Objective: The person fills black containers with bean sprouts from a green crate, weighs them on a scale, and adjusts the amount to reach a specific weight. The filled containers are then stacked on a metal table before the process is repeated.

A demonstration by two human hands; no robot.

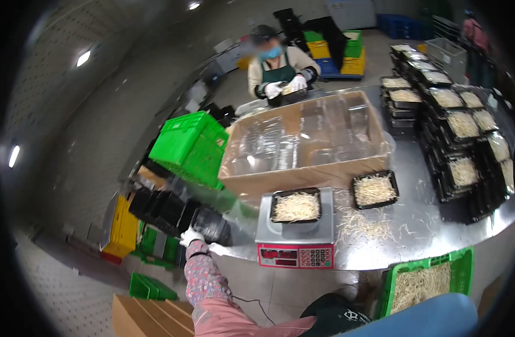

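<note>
My left hand (192, 236), in a white glove, reaches out to the left at the table's edge. Its fingers close on the near rim of a black plastic tray (208, 226) at the end of a row of nested trays (159, 212). No part of my right hand shows. A black tray of bean sprouts (296, 206) sits on a red-fronted digital scale (296, 245). Right of the scale, another filled tray (375, 190) rests on the metal table among loose sprouts (365, 226).
A big cardboard box (302, 175) of clear lids stands behind the scale, beside a green crate (184, 143). Stacked sprout trays (462, 124) line the right side. Below the table edge is a green crate of sprouts (423, 286). Across the table, a co-worker (282, 70) holds a tray.
</note>
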